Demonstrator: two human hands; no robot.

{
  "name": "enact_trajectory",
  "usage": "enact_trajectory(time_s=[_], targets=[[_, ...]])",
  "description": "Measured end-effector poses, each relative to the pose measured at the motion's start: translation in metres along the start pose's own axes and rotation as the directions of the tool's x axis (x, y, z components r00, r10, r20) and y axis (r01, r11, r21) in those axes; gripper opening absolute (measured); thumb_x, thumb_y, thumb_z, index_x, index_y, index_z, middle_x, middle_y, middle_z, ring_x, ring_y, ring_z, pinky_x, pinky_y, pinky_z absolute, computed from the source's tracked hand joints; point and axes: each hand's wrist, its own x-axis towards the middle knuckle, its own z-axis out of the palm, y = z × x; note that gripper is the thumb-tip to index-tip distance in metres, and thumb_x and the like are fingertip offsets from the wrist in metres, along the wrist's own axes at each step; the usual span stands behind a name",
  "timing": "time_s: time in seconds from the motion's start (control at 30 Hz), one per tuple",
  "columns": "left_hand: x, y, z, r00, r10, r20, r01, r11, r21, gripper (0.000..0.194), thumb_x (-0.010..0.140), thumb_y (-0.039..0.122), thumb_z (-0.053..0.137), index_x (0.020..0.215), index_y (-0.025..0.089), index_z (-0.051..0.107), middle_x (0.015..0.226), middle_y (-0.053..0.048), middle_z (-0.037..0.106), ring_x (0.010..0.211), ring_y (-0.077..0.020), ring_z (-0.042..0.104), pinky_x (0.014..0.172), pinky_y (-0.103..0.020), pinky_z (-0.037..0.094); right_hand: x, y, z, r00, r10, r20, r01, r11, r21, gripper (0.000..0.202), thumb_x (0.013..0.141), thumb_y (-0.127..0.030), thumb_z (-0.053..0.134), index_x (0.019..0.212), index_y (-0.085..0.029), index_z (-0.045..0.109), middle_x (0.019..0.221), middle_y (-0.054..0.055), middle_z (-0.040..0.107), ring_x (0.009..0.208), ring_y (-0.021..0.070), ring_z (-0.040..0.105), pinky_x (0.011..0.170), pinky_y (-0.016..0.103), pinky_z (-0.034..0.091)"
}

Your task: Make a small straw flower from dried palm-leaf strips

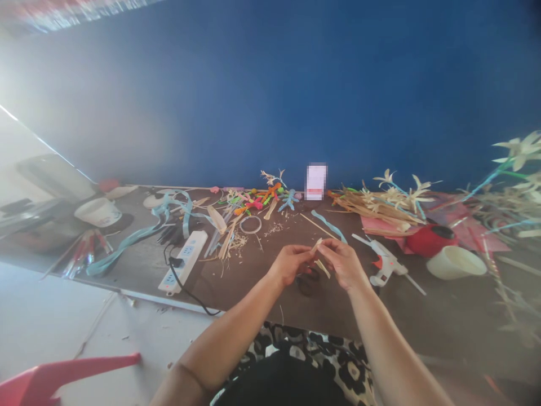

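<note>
Near the middle of the brown table (pixel 249 285), my left hand (pixel 291 264) and my right hand (pixel 341 262) meet with fingertips closed on a small pale strip (pixel 316 245). Another pale strip (pixel 323 269) shows just below the fingers; whether it is joined to the first I cannot tell. Beneath my hands lie dark-handled scissors (pixel 308 282), partly hidden. To the right of my right hand is a white glue gun (pixel 386 262) with a glue stick poking out of its back.
A white power strip (pixel 185 262) with a black cable lies left. Blue ribbon (pixel 122 252), a white cup (pixel 98 212), tape ring (pixel 251 225) and colourful pieces (pixel 256 204) surround it. Right are a cream bowl (pixel 456 263), red object (pixel 429 239) and pale flowers (pixel 418 192). A blue wall (pixel 270 96) stands behind.
</note>
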Motion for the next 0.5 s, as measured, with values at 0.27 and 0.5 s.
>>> enact_trajectory(time_s=[0.27, 0.5], targets=[[0.0001, -0.0088, 0.0012, 0.997, 0.063, -0.041, -0.056, 0.988, 0.142, 0.028, 0.06, 0.034, 0.063, 0.074, 0.01, 0.063, 0.058, -0.003, 0.058, 0.043, -0.0066, 0.049, 0.043, -0.019, 0.04, -0.0039, 0.0012, 0.0007, 0.999, -0.013, -0.032, 0.011, 0.999, -0.051, 0.025, 0.062, -0.038, 0.062, 0.071, -0.016, 0.055, 0.043, -0.008, 0.04, 0.034, 0.0027, 0.027, 0.031, 0.017, 0.017], [-0.0038, -0.009, -0.0027, 1.0, 0.012, -0.007, -0.011, 0.993, 0.118, 0.023, 0.063, 0.029, 0.062, 0.076, 0.01, 0.062, 0.06, -0.004, 0.058, 0.045, -0.0069, 0.05, 0.042, -0.017, 0.04, -0.0043, -0.003, -0.0007, 1.0, -0.015, -0.023, 0.015, 1.0, -0.001, 0.021, 0.064, -0.034, 0.061, 0.067, -0.016, 0.052, 0.042, -0.009, 0.035, 0.035, 0.0026, 0.026, 0.033, 0.016, 0.018]])
